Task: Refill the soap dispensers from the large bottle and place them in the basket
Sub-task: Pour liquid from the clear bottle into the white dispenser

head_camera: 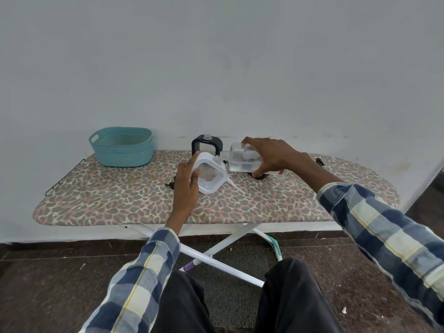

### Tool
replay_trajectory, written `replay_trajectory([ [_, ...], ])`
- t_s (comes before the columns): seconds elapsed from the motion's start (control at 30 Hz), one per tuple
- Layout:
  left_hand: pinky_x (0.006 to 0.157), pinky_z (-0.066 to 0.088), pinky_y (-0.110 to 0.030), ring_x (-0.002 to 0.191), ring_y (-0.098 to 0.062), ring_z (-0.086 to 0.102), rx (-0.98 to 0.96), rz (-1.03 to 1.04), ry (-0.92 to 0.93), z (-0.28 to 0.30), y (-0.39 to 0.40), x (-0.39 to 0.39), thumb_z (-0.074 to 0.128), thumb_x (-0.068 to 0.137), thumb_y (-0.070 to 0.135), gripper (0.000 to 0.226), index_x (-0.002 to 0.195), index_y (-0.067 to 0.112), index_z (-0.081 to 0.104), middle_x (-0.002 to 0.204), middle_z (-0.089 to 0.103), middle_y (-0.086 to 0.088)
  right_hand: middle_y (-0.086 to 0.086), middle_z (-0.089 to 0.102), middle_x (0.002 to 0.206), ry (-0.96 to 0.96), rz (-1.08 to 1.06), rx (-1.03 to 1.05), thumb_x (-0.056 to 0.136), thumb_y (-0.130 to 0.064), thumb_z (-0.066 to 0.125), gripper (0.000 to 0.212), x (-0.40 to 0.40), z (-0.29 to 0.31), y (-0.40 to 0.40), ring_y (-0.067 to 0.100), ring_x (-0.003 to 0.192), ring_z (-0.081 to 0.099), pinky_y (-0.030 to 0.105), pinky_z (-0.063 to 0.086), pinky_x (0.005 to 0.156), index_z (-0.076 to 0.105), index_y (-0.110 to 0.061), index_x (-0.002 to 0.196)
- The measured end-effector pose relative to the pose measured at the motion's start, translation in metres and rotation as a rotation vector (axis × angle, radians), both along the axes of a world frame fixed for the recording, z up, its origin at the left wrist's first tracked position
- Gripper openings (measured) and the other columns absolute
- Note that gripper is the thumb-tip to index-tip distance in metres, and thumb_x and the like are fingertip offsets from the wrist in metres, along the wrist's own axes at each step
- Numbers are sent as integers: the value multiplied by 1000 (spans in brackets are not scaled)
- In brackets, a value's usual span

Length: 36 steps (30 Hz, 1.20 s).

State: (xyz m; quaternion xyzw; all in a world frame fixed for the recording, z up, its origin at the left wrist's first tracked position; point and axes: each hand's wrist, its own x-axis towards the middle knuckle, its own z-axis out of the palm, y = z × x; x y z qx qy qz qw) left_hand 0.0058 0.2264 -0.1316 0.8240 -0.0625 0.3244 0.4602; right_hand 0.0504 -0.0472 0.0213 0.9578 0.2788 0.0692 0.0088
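The person's dark-trousered knees (pixel 240 296) and plaid sleeves (pixel 374 227) fill the near edge, seated before an ironing board (pixel 120 200) with a leopard-print cover that serves as the worktop. On its far left corner stands the teal basket (pixel 121 146), and nothing shows inside it, so no dispenser has been put away yet. The large bottle (pixel 242 157), clear and holding clear liquid, is tipped nearly flat in the right hand (pixel 274 155), whose fingers are wrapped round its body, neck aimed at the mouth of the white dispenser (pixel 211 174). That dispenser, a rounded white frame round a textured clear window, is tilted toward the bottle and held by the left hand (pixel 186 186), fingers closed on its left edge. I judge this as the first refill under way; whether liquid is flowing is too fine to tell. Behind it stands the black dispenser (pixel 207 145), upright, pump off, neck open, seemingly waiting. Small dark pump parts (pixel 171 183) lie on the cover near the left hand, so capping and basketing both remain
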Motion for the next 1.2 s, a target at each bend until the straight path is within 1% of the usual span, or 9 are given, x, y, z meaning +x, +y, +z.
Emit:
replay_trajectory([
  [0.2,102,41,-29,123,-11,51,-6,-3,-2,-1,0,0,44,115,12,54,164,36,41,136,53,-7,-2,66,137,1,-15,-4,71,-42,91,94,-2,3,1,29,110,64,40,53,78,38,-35,148],
  [0.3,101,41,-27,121,-11,52,0,-3,-7,0,0,0,44,116,14,53,164,36,41,134,53,-6,-2,66,137,-1,-17,-5,71,-42,91,94,-2,3,1,29,109,64,40,54,78,37,-35,148],
  [0.4,100,40,-24,120,-9,51,-2,-7,-10,0,0,-1,44,116,15,53,164,36,41,134,53,-5,-2,66,137,-4,-18,-4,71,-42,91,94,-2,3,1,29,109,64,40,52,77,37,-35,148],
  [0.53,100,40,-25,119,-9,51,-8,-6,-4,0,0,-1,44,115,13,53,164,34,42,133,52,-5,-1,66,138,-11,-15,-1,71,-43,92,95,-2,3,1,29,109,64,36,47,74,38,-35,148],
  [0.63,101,40,-25,120,-8,51,-5,-7,-5,-1,1,0,44,116,14,53,164,35,41,134,52,-6,-1,66,138,-14,-15,-3,70,-43,92,95,-1,2,2,29,109,64,37,48,74,37,-35,148],
  [0.8,101,40,-27,122,-9,50,-3,0,1,-2,1,1,43,116,17,52,164,37,40,137,53,-6,0,66,138,-18,-17,-7,71,-43,93,96,-1,3,3,29,108,64,37,47,75,37,-34,149],
  [0.97,101,41,-29,121,-10,51,-2,-2,-2,-2,1,2,44,116,18,52,164,38,40,137,53,-7,-2,65,139,-16,-13,-3,71,-42,93,96,-1,3,3,28,109,64,36,46,75,38,-34,149],
  [1.07,103,44,-33,122,-12,52,-4,1,3,-3,2,2,43,117,20,51,164,40,40,136,52,-6,-2,65,138,-19,-13,-4,71,-43,93,96,-1,3,4,28,110,64,35,44,74,38,-34,149],
  [1.2,103,47,-38,121,-16,54,-6,0,8,-5,3,4,43,116,20,52,164,40,40,134,53,-6,-2,66,135,-21,-13,-4,70,-45,93,96,-2,3,5,26,105,63,35,44,73,37,-36,147],
])
